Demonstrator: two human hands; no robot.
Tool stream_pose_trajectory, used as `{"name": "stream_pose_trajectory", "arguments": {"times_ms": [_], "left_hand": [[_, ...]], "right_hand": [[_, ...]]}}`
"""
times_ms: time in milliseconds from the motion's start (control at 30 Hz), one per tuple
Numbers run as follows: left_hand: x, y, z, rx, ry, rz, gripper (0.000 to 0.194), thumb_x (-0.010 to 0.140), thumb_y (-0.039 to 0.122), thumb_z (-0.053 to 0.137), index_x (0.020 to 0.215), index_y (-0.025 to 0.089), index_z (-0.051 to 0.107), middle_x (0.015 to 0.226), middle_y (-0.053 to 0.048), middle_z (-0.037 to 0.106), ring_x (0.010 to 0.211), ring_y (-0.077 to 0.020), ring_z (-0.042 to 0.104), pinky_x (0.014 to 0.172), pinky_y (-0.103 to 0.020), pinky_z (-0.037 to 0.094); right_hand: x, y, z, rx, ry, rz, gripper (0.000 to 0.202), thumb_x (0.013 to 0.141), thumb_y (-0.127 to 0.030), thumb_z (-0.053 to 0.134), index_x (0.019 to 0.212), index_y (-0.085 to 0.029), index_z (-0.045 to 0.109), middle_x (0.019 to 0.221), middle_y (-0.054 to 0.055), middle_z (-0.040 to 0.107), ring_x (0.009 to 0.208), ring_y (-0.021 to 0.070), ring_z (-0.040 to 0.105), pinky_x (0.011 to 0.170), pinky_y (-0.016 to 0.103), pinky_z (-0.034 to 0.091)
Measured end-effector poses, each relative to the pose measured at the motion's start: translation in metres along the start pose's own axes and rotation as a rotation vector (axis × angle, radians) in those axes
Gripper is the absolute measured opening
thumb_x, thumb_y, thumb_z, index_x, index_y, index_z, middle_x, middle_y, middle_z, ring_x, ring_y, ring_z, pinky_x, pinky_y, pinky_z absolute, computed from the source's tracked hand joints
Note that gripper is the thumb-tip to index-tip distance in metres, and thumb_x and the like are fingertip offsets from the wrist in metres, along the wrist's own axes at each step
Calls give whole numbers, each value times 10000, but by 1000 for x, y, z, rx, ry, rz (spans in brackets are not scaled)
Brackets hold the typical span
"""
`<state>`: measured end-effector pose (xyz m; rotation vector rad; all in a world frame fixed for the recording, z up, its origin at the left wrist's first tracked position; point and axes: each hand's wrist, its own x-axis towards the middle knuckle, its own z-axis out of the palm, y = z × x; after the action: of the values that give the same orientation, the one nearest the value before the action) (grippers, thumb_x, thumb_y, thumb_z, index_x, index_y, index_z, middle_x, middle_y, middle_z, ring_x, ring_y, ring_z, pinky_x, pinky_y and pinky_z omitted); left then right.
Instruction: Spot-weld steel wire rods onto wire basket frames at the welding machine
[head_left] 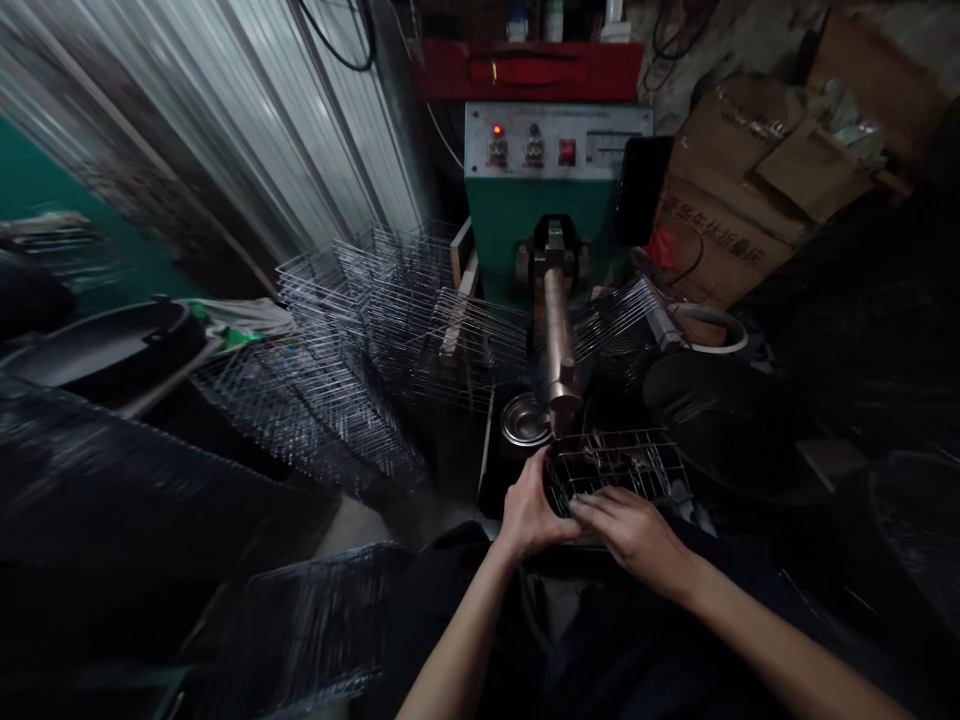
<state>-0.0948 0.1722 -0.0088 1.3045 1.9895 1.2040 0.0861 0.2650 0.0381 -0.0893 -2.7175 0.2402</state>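
Observation:
In front of me, a wire basket or rack (pixel 630 458) lies beneath the copper-coloured electrode arm (pixel 559 340) of a green spot-welding machine (pixel 495 225). My left hand (pixel 529 510) grips the near left corner of the wire rack, its thumb pointing toward my other hand. My right hand (pixel 634 530) is on the near side of the rack, fingers bent over its edge wires. The arm's tip ends just above the rack's left part, close to my left fingertips. Whether it touches the wire I cannot tell.
Stacked wire racks (pixel 360 320) stand to the left. A small metal bowl (pixel 525 418) sits left of the electrode tip. Cardboard boxes (pixel 720 220) lean at the right, near a round tub (pixel 712 330). A red toolbox (pixel 529 70) rests on the machine.

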Motion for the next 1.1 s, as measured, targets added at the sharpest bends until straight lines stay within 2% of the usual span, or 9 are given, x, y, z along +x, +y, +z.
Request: {"name": "stream_pose_trajectory", "arguments": {"times_ms": [267,433,633,800,967,1100], "left_hand": [[15,-7,1,19,8,34,1139,501,331,853,1494,280,297,1448,-107,523,1251,-355,584,1041,-510,498],[17,-10,1,-15,23,58,1102,515,318,845,1483,264,321,1440,-94,540,1270,-350,575,1039,-497,501],[21,-4,-3,-10,30,16,1074,518,321,839,1471,256,349,1369,-84,603,1252,-347,591,1045,-487,494],[18,3,-6,62,35,-4,1063,541,349,812,1482,227,334,1400,-111,578,1217,-345,613,1017,-469,513],[21,6,-15,127,12,-4,1125,502,353,839,1487,200,315,1471,-145,508,1297,-370,550,1061,-495,477],[24,2,-15,85,-8,19,1098,496,337,850,1467,227,348,1418,-112,564,1265,-341,581,1053,-459,486]], "right_hand": [[13,15,1,55,-34,6,392,907,-56,558,1262,-189,659,1171,97,738,1031,235,711,949,425,581],[17,19,3,72,-31,-2,374,924,-73,560,1266,-189,658,1176,99,736,1046,226,711,973,421,570],[22,23,7,75,-10,-19,347,938,-69,538,1242,-181,661,1156,91,743,1027,235,715,950,417,578],[24,22,4,110,21,-15,344,949,-73,516,1243,-183,656,1147,101,739,1029,232,705,939,410,575],[25,16,2,122,29,8,313,944,-75,525,1212,-150,669,1096,123,735,980,238,692,853,384,592],[25,12,4,104,28,35,342,927,-61,531,1229,-146,665,1121,131,729,1006,248,685,889,405,582]]}}
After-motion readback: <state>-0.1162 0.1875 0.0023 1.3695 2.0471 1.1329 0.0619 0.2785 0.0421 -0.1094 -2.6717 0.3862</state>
